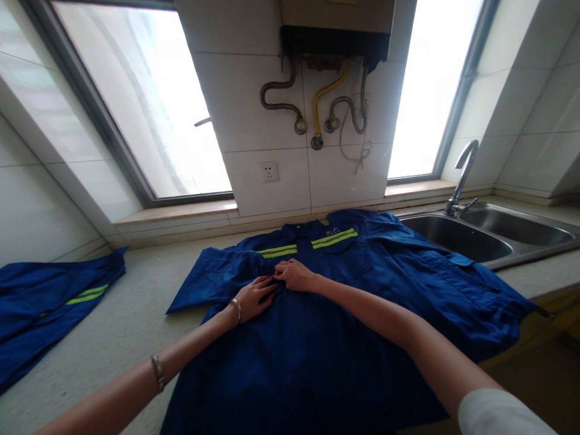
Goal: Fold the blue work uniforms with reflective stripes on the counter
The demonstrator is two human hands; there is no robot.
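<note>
A blue work jacket [299, 356] with yellow-green reflective stripes lies spread, front side up, its collar toward the wall. My left hand [256, 297] rests on the chest, fingertips meeting at the front opening and pinching the cloth there. From the other side my right hand [293, 275] grips the same edge, thumb and fingers closed together. The two hands touch at their fingertips, just below the stripes. Whatever small part of the opening lies between the fingers is hidden. One sleeve is folded out to the left; the other stretches right toward the sink.
Another blue garment [54, 302] with a reflective stripe lies at the left on the pale countertop [136, 284]. A double steel sink [502, 264] with a faucet [463, 175] stands at the right. Hoses hang beneath a water heater [338, 36], above a wall socket [270, 171].
</note>
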